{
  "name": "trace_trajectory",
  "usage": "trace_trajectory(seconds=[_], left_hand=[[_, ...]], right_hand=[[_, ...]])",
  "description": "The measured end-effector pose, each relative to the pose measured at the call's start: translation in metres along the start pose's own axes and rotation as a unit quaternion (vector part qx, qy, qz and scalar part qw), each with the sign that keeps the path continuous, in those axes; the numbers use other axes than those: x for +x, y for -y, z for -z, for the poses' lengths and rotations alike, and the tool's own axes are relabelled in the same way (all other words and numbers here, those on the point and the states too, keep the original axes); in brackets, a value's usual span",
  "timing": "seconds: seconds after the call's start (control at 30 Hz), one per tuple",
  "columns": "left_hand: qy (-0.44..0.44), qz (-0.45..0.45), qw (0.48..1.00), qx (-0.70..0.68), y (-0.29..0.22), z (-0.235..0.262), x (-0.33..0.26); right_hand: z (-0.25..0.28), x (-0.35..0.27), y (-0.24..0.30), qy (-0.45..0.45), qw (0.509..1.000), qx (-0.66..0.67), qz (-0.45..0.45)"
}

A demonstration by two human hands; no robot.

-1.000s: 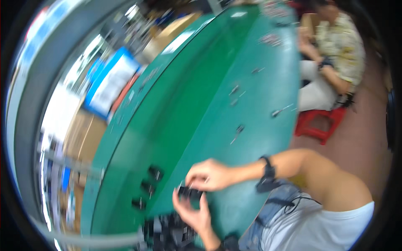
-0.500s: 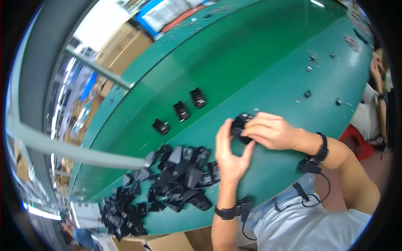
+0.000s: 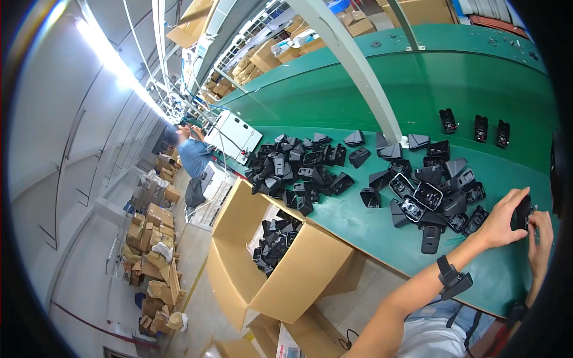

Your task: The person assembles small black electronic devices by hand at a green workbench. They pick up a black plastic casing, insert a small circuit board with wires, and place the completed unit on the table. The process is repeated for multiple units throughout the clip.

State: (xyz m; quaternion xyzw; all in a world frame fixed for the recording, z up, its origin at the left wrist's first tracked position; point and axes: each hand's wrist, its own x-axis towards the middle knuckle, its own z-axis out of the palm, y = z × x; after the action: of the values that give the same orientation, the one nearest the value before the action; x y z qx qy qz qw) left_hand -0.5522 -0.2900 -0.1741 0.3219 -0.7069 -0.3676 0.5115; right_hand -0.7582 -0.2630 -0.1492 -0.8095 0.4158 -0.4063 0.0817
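At the right edge, my left hand (image 3: pixel 501 222) grips a black plastic housing (image 3: pixel 521 212) between thumb and fingers, held just above the green table. My right hand (image 3: pixel 541 241) has its bent fingers closed against the lower right side of that same housing; any small part in them is hidden. Left of my hands lies a loose heap of black plastic housings (image 3: pixel 428 197), some with their hollow side up. Three black housings with parts inside, one of them here (image 3: pixel 480 127), stand in a row on the green belt beyond.
A second heap of black housings (image 3: pixel 286 167) lies farther left on the table (image 3: pixel 352 224). Below the table edge stands an open cardboard box (image 3: pixel 298 274) holding more housings. A grey post (image 3: pixel 358 71) rises behind the heaps. Far left, a person (image 3: pixel 194 156) is beside a white machine (image 3: pixel 233 137).
The view has swung left, bringing the cardboard box and far aisle into sight and placing my hands at the right edge. The housing is still in my hands.
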Motion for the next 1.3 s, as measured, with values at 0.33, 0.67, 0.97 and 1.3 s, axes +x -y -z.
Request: trace_trajectory(seconds=[0.33, 0.67, 0.97, 1.3], left_hand=[[0.019, -0.006, 0.999, 0.025, 0.001, -0.004, 0.002], [0.028, 0.061, 0.998, -0.002, -0.029, 0.009, 0.009], [0.030, 0.051, 0.998, 0.021, -0.032, 0.018, 0.019], [0.078, 0.042, 0.995, 0.054, -0.031, 0.017, 0.014]], right_hand=[[0.004, 0.006, 0.005, 0.017, 1.000, 0.014, -0.020], [-0.017, -0.015, -0.019, -0.061, 0.973, 0.156, -0.156], [0.001, 0.033, 0.021, -0.013, 0.963, 0.220, -0.155], [0.009, 0.028, 0.033, -0.015, 0.993, 0.088, -0.075]])
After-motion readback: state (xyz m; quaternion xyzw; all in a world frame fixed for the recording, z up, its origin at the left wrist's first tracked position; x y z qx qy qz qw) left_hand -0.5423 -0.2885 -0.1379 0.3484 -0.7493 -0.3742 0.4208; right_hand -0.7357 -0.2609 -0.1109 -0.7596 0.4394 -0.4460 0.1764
